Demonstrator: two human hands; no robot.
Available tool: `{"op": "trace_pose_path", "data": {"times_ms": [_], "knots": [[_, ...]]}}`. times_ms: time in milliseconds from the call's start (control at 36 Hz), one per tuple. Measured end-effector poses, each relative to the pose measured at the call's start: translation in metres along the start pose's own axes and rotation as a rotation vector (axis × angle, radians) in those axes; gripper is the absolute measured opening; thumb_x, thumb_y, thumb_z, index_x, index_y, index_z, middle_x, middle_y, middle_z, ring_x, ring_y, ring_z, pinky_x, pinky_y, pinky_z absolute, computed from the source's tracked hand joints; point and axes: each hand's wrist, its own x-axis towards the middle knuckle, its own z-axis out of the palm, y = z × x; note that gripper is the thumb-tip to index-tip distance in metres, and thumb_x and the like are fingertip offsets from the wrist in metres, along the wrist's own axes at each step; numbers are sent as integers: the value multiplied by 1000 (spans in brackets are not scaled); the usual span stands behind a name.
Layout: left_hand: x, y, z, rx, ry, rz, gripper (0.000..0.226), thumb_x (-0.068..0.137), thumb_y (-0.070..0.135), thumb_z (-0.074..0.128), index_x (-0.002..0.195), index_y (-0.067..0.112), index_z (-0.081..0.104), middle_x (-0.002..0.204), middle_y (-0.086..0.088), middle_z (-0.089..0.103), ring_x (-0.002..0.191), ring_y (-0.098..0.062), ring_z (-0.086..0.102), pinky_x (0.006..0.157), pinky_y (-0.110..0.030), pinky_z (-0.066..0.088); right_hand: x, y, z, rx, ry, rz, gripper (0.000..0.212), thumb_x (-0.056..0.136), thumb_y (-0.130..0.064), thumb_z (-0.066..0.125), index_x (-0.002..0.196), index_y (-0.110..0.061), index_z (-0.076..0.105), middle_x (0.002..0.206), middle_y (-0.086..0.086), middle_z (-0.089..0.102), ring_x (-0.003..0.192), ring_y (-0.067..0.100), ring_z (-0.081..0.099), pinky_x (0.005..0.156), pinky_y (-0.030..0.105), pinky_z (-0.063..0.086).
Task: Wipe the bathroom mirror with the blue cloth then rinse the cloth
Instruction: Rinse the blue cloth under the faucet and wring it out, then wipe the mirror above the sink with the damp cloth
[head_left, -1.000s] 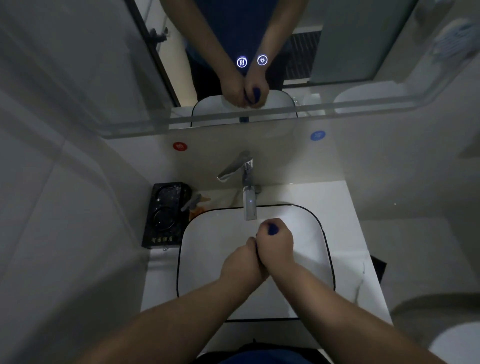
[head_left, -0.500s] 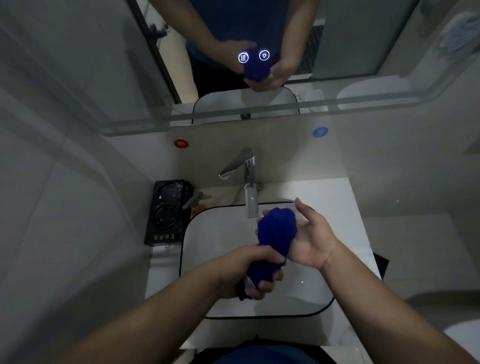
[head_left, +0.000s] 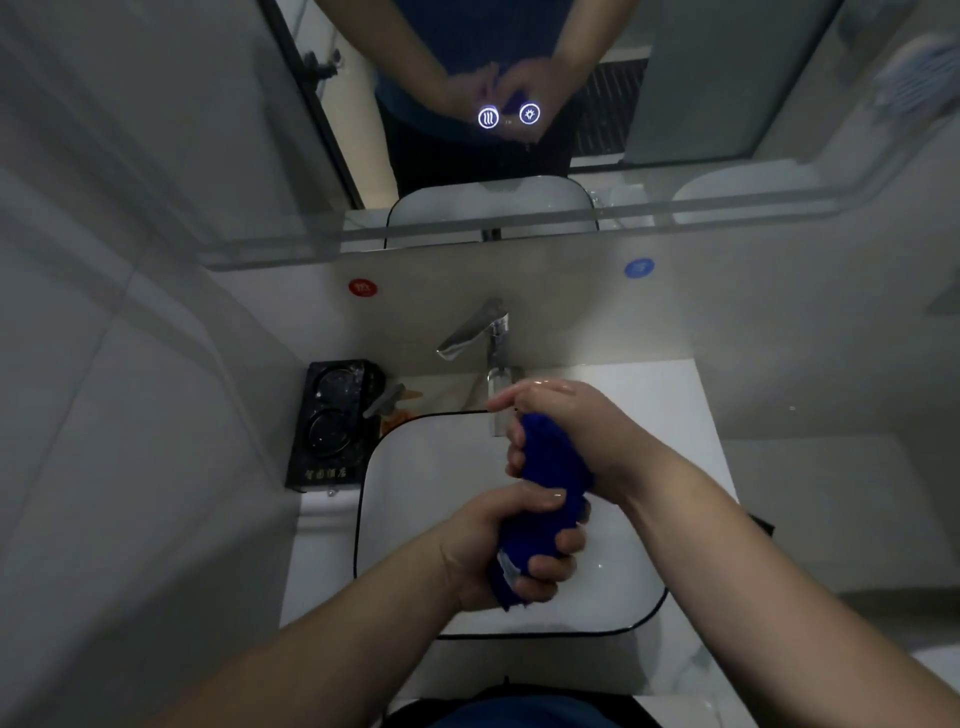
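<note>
Blue cloth (head_left: 551, 475), one bunched roll, sits over the single white sink (head_left: 415, 519) near one faucet (head_left: 496, 340); two hands grasp it, left hand (head_left: 491, 548) low, right hand (head_left: 571, 421) high.

A bathroom: a white basin (head_left: 415, 493) with a thin black rim sits on a pale counter (head_left: 649, 395), a chrome tap (head_left: 496, 338) at its back edge, a mirror (head_left: 701, 78) with lit touch icons (head_left: 488, 118) above, tiled walls (head_left: 130, 415) beside.
</note>
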Motion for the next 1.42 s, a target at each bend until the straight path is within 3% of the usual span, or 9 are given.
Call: {"op": "trace_pose_path", "data": {"times_ms": [167,333,444,583,889,1083,1167,1278,1417], "knots": [[0,19,3,824,512,-64,35,91,38,83,102,11,64,78,-6,66,66,-24,59,58,-34,50,2,27,8,-209,224,-24,24,101,-11,57,107,-17,80,77,9,72,69,26,69,71,41,62],[37,-2,-22,952,928,-91,21,88,22,77,101,20,60,79,-2,67,55,-15,58,44,-23,46,32,68,6,-185,514,60,17,96,-15,65,95,-21,82,72,7,76,70,26,71,75,41,64],[59,-18,-55,1224,995,-112,34,84,41,76,112,27,65,99,2,71,86,-17,70,78,-35,63,56,106,-7,-19,679,208,15,92,-13,65,83,-4,72,79,24,71,67,30,68,70,41,64],[70,-34,-67,1543,965,-216,50,96,48,62,139,24,56,126,-7,60,115,-29,67,98,-40,54,54,133,-11,0,822,313,24,95,-13,55,72,-14,59,71,6,64,60,21,62,54,25,49],[55,-17,-48,1474,1025,-164,61,90,41,77,133,16,42,112,-5,70,102,-25,74,83,-39,61,62,114,-11,-77,847,323,16,93,-27,61,83,-15,57,101,9,73,91,31,69,86,35,59],[-3,16,-10,1046,934,122,48,87,45,85,119,27,55,100,-1,74,77,-16,76,59,-23,59,16,60,-13,213,335,224,53,105,-57,60,126,-9,70,118,17,79,111,32,75,106,46,59],[-26,30,4,899,927,249,34,95,42,79,120,30,59,107,4,73,90,-11,73,68,-21,55,-7,45,-6,83,101,216,68,101,-70,54,131,-12,72,124,13,79,115,29,77,109,47,56],[-49,43,18,785,857,272,13,103,33,68,112,23,65,111,-5,75,104,-24,73,94,-39,60,-23,43,13,-339,105,70,39,103,-53,65,117,-18,75,101,-2,81,91,16,75,97,45,61],[-66,58,28,744,711,235,49,79,35,65,125,19,62,119,-9,73,113,-32,70,113,-59,50,-26,38,27,-381,223,-83,37,105,-39,60,113,-4,69,97,13,73,80,15,66,76,29,55]]}}
